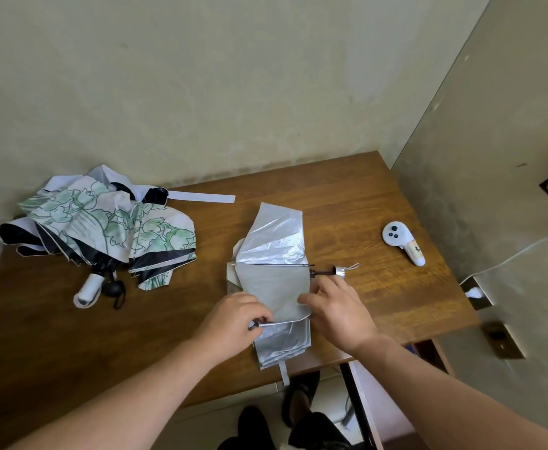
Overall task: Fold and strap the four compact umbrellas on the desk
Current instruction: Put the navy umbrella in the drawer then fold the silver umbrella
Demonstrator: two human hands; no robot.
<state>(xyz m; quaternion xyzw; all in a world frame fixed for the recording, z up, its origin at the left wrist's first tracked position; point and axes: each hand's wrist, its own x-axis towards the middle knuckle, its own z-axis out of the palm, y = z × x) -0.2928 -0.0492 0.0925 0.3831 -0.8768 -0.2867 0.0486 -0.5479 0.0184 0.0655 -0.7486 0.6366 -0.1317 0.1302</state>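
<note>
A silver compact umbrella (274,254) lies spread flat on the wooden desk (363,196), its tip cap (340,272) pointing right. My left hand (233,319) pinches a rib end and a fold of the silver fabric at its near side. My right hand (337,306) grips the fabric edge just beside the shaft. A heap of unfolded umbrellas (110,225), white with green flower print and black lining, lies at the desk's back left, with a white handle (89,287) and a black handle (115,289) sticking out toward me.
A white handheld controller (402,241) lies at the desk's right side. A loose white strap (201,197) stretches along the back edge. Walls close off the back and right. Below the desk's near edge I see legs and shoes (298,401).
</note>
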